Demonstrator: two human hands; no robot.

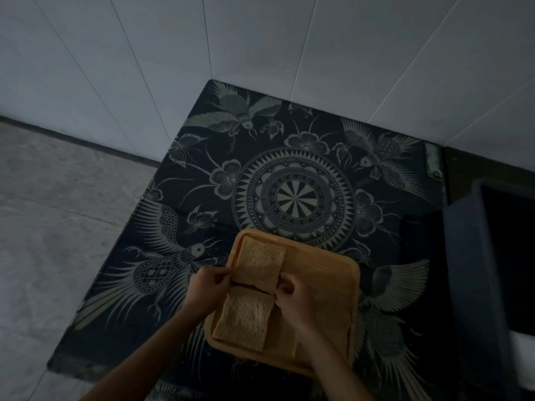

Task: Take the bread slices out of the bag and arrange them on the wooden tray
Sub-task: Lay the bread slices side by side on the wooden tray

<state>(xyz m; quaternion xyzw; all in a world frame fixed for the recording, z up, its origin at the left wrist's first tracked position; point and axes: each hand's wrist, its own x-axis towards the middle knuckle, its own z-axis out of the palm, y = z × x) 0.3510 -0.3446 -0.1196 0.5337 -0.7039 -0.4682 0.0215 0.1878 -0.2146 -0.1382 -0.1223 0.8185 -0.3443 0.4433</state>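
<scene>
We see two slices on the tray (324, 287); the near slice (246, 321) lies flat. In dim light, the left hand (207, 286) and right hand (292, 293) each seem to pinch the far slice (259, 263); both grips closed on its near corners.

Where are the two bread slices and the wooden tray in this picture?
far bread slice (259, 263): head view, middle of its top face.
near bread slice (246, 321): head view, middle of its top face.
wooden tray (327, 287): head view, bare surface right of the slices.
</scene>
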